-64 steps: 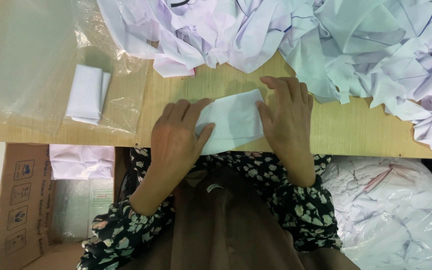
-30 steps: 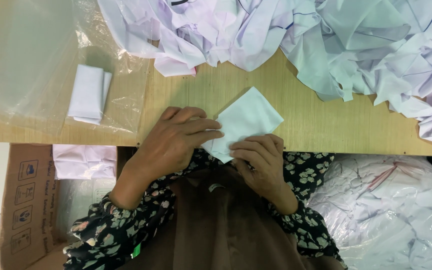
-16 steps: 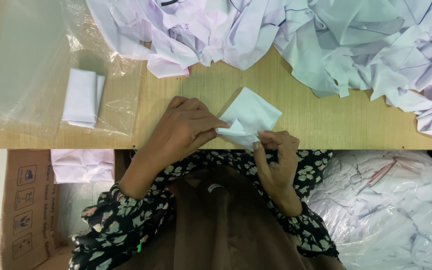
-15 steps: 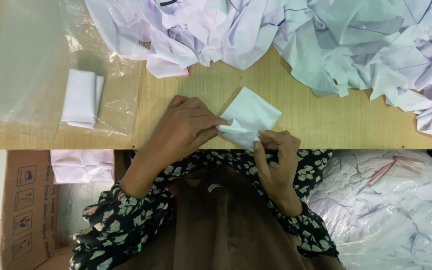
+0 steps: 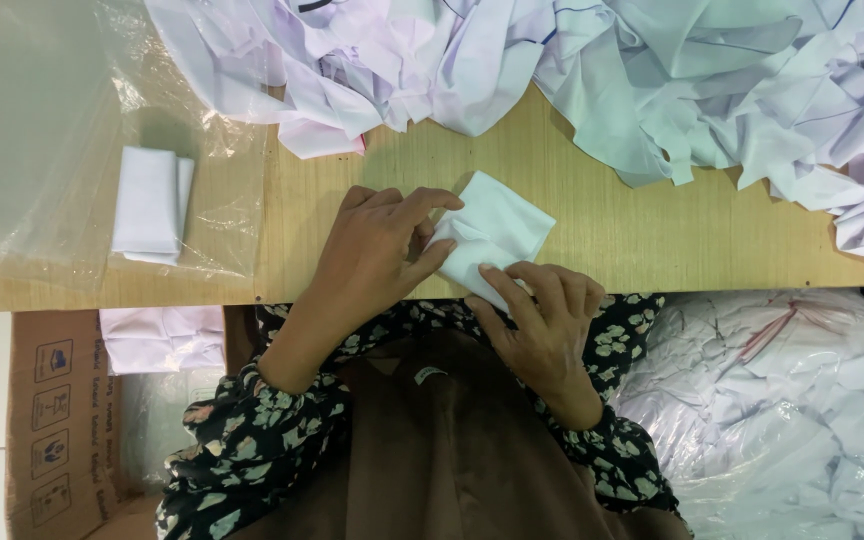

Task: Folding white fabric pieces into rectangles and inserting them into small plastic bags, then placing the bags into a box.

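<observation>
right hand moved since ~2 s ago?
Yes. The right hand has come back toward the body: it lay flat on the table, and now sits at the near edge, fingers on the near corner of the folded white cloth.
</observation>
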